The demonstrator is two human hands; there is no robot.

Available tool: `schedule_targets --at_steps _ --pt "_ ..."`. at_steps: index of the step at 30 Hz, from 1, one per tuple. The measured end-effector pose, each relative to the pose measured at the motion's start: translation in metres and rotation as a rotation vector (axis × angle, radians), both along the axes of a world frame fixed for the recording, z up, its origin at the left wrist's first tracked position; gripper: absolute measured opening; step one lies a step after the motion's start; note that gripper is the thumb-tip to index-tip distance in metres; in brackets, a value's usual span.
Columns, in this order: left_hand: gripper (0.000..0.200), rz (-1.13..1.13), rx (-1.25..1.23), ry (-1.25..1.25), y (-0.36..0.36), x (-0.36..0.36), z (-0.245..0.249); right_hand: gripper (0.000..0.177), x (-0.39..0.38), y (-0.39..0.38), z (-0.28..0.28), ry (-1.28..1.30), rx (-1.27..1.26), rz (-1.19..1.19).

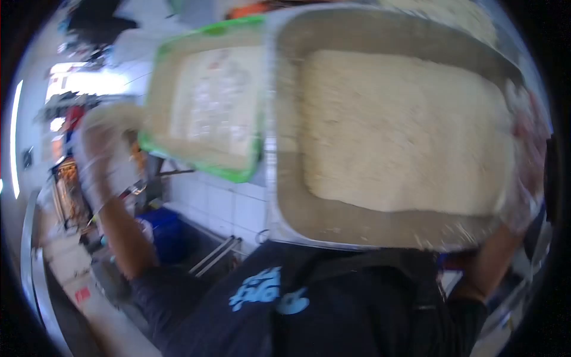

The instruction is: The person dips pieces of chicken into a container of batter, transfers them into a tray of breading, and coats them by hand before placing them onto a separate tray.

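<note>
A deep metal pan (369, 229) of pale, flour-like powder sits close in front of my body, its near rim against my dark shirt. My right hand (524, 160), in a clear glove, is at the pan's right wall, fingers curled over the rim and blurred. To the pan's left is a green-rimmed tray (241, 175) with a pale layer and wet-looking bits in its middle. My left hand (98, 143), also gloved, is raised by the tray's left edge. A pale, smeared shape overlaps its fingertips, and I cannot tell whether it holds anything.
A blue bin (162, 235) stands low at the left, near metal bars (214, 256) and white wall tiles (208, 193). More pale powder (452, 15) lies beyond the pan at the upper right. Cluttered equipment fills the far left.
</note>
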State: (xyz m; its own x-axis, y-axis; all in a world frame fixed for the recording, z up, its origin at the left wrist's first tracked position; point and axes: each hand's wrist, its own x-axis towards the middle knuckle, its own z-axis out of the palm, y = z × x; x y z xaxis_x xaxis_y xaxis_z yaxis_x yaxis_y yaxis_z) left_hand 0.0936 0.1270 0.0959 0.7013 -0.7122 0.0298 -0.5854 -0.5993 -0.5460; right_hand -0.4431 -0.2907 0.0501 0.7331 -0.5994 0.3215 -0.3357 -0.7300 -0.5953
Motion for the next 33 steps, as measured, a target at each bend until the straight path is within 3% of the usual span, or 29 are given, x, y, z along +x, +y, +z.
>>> schedule_targets --at_steps 5,12,15,17,19,21,24,26,30,33 --pt "0.021 -0.164 -0.171 0.16 -0.069 -0.069 0.005 0.039 -0.002 0.0 -0.005 -0.04 0.253 -0.119" --pt "0.02 -0.602 -0.162 0.435 -0.182 -0.2 -0.046 0.038 0.003 -0.002 -0.016 -0.006 0.408 -0.1" --pt "0.02 -0.688 -0.148 0.492 -0.205 -0.234 -0.069 0.045 -0.015 -0.021 -0.048 0.265 0.461 -0.014" --pt "0.02 -0.693 -0.18 0.524 -0.202 -0.236 -0.073 0.041 -0.022 -0.009 -0.061 0.404 0.201 0.094" --pt "0.02 -0.658 -0.263 0.573 -0.185 -0.226 -0.068 0.037 -0.004 -0.001 -0.062 1.042 0.397 -0.019" --pt "0.02 -0.585 -0.396 0.617 -0.163 -0.205 -0.063 0.048 0.0 0.01 -0.057 1.302 0.391 0.268" --pt "0.021 -0.388 -0.616 0.602 -0.12 -0.163 -0.063 0.051 -0.004 0.037 -0.063 1.114 0.754 0.54" --pt "0.021 -0.262 -0.724 0.571 -0.099 -0.135 -0.072 0.053 0.006 0.062 -0.069 1.02 0.96 0.491" --pt "0.021 -0.145 -0.854 0.575 -0.09 -0.098 -0.105 0.066 0.066 0.127 -0.072 0.718 1.398 0.128" --pt "0.021 -0.134 -0.926 0.607 -0.101 -0.088 -0.126 0.065 0.11 0.147 -0.084 0.583 1.589 0.105"
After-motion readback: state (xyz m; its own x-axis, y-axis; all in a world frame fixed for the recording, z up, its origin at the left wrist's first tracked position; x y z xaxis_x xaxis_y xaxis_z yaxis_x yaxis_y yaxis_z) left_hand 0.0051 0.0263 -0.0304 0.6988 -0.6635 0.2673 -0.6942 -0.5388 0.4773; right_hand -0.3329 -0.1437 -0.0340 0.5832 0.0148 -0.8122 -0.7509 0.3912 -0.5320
